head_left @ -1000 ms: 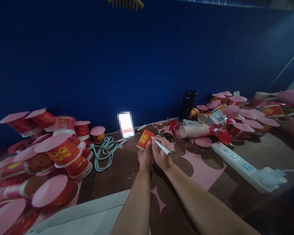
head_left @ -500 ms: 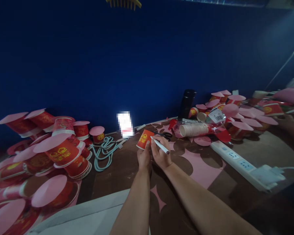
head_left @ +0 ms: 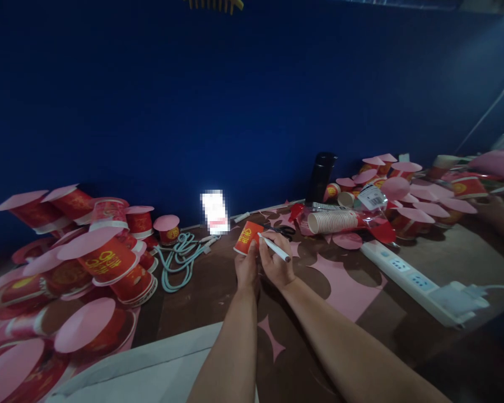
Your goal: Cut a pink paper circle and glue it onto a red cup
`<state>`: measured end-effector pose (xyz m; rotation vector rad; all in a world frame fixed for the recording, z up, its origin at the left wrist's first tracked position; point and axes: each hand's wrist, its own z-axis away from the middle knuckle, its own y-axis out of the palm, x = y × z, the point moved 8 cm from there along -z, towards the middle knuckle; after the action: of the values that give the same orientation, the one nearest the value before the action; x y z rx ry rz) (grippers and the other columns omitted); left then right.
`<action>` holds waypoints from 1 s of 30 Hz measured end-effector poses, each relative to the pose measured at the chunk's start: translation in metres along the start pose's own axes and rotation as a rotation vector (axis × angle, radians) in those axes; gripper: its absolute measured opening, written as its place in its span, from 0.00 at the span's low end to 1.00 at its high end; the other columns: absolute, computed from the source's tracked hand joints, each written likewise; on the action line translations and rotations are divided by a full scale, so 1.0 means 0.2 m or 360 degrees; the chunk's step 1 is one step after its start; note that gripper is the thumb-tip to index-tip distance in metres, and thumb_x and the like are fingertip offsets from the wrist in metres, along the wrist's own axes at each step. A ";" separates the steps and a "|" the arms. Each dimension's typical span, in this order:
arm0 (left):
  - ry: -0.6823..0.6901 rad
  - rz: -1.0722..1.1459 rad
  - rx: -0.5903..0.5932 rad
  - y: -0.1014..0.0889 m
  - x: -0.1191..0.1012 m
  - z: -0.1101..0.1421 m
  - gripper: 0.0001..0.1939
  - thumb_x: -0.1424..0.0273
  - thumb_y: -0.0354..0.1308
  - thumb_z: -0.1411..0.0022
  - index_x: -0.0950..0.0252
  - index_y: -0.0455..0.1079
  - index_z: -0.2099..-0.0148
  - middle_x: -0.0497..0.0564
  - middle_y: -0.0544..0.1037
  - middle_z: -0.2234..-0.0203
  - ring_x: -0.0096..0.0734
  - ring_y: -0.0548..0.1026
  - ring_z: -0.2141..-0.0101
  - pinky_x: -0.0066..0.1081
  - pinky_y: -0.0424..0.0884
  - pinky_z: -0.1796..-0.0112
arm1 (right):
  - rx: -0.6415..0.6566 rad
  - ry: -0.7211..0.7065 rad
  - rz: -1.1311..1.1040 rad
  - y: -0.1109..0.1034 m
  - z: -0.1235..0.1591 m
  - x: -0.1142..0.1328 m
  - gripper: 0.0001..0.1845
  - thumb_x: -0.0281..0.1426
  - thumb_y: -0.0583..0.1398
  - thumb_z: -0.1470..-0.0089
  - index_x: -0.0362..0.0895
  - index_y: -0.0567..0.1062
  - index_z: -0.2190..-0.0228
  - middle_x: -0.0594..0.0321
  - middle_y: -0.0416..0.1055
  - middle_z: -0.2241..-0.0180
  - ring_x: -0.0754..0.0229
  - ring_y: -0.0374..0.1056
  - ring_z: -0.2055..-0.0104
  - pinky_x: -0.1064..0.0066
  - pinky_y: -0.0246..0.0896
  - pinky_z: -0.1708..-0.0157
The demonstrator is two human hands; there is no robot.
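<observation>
A small red paper cup (head_left: 247, 237) with yellow print is held tilted on its side above the brown table (head_left: 205, 296), gripped by my left hand (head_left: 247, 270). My right hand (head_left: 276, 262) is closed round a white pen (head_left: 274, 248), whose tip touches the cup's side. Both hands are pressed close together near the table's middle. Black scissors (head_left: 284, 230) lie just behind them.
Heaps of red cups with pink paper discs lie at left (head_left: 96, 254) and back right (head_left: 407, 193). A pink cut sheet (head_left: 344, 288), a sleeve of stacked cups (head_left: 338, 221), a white power strip (head_left: 411, 280), teal cables (head_left: 180, 257) and a black bottle (head_left: 321, 176) surround the hands. Another person's hand (head_left: 493, 210) shows at far right.
The hands, cup and pen have barely shifted; the view has dropped very slightly.
</observation>
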<state>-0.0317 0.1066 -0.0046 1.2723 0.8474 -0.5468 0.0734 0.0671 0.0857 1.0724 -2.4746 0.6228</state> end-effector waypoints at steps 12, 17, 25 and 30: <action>0.0029 0.0090 0.0028 0.00 0.00 0.00 0.21 0.61 0.64 0.51 0.66 0.73 0.55 0.53 0.78 0.65 0.36 0.76 0.63 0.36 0.69 0.58 | 0.0027 -0.0002 -0.0044 0.00 0.00 0.03 0.05 0.28 0.57 0.46 0.44 0.71 0.64 0.59 0.73 0.66 0.58 0.68 0.61 0.62 0.61 0.57; 0.0045 0.0055 0.0038 0.00 0.00 -0.01 0.20 0.61 0.64 0.50 0.67 0.74 0.57 0.54 0.78 0.65 0.35 0.76 0.64 0.35 0.69 0.59 | 0.0041 -0.0008 -0.0020 0.00 0.00 0.03 0.04 0.28 0.57 0.46 0.44 0.71 0.65 0.59 0.73 0.67 0.58 0.68 0.62 0.62 0.60 0.58; 0.0033 0.0088 0.0027 0.00 0.00 0.00 0.20 0.61 0.65 0.51 0.67 0.73 0.58 0.53 0.78 0.66 0.35 0.76 0.66 0.35 0.69 0.59 | 0.0025 -0.0030 -0.0013 0.00 0.00 0.05 0.03 0.29 0.58 0.46 0.44 0.71 0.67 0.60 0.73 0.69 0.58 0.68 0.64 0.62 0.60 0.58; 0.0027 0.0134 0.0046 0.00 -0.01 0.00 0.19 0.61 0.64 0.51 0.67 0.73 0.59 0.54 0.78 0.66 0.36 0.76 0.64 0.37 0.68 0.57 | 0.0029 -0.0037 -0.0015 0.00 0.00 0.05 0.03 0.28 0.58 0.46 0.44 0.70 0.67 0.61 0.73 0.69 0.59 0.68 0.64 0.62 0.60 0.58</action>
<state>-0.0322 0.1065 -0.0027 1.3345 0.7988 -0.4831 0.0672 0.0616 0.0894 1.1039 -2.4867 0.6346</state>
